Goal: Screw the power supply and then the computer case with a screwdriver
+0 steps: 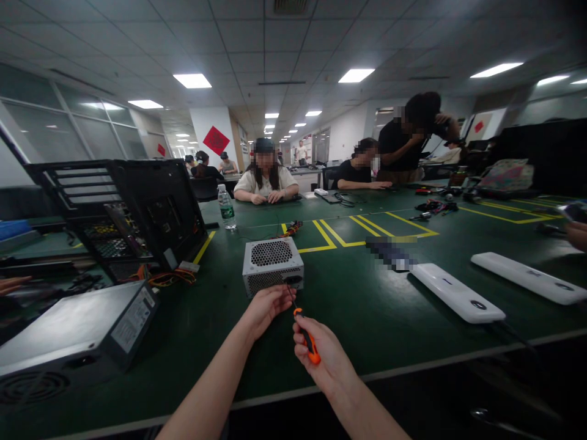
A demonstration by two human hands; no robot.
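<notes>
A grey metal computer power supply [273, 253] with a honeycomb grille sits in front of me on the green table. My right hand [328, 354] is wrapped round the orange and black handle of a screwdriver [313, 351], its thin shaft pointing up and away toward the power supply. Close against the unit's near face, beside its socket, my left hand [268, 308] has its fingers drawn together at the shaft's tip. Whatever small thing those fingers pinch is too small to make out.
To the left stand an open black computer case [160, 208] and a larger power supply [68, 330]. A water bottle [226, 208] is behind. White oblong devices [458, 293] lie to the right. Several people sit or stand beyond; another person's hand [576, 235] shows at the right edge.
</notes>
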